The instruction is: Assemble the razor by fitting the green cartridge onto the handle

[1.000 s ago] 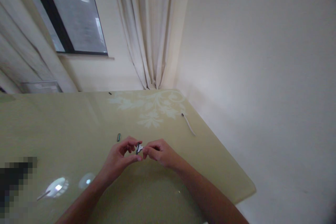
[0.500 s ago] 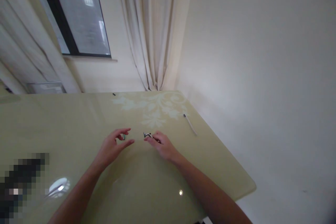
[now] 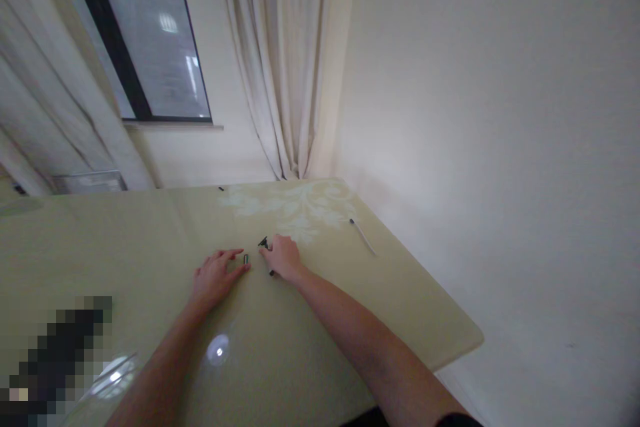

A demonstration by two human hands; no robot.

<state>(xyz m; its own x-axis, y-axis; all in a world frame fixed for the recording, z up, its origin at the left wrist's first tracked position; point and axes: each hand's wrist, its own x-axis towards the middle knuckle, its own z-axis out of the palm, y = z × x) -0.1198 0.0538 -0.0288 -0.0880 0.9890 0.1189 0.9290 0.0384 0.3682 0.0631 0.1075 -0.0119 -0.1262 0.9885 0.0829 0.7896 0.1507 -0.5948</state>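
Observation:
My right hand (image 3: 284, 258) is wrapped around what looks like a razor (image 3: 263, 241). Its dark head sticks out past the fingers, and a dark handle end shows below the hand. Most of the handle is hidden. Just to the left, my left hand (image 3: 214, 278) rests low over the tabletop, with thumb and index finger at the two ends of a small dark, green-tinted rectangular piece (image 3: 246, 259). That piece resembles a razor cartridge, but it is too small to be sure. The two hands are a short gap apart.
On the glossy yellow-green table (image 3: 320, 347) a thin white stick with a dark tip (image 3: 364, 238) lies at the right. A tiny black object (image 3: 221, 188) is near the far edge. Curtains (image 3: 280, 67), a window and a wall stand behind. A blurred dark patch (image 3: 55, 353) covers the lower left.
My right hand has moved left and slightly away, turning over so its back faces up. My left thumb and index finger have come closer together around the small piece.

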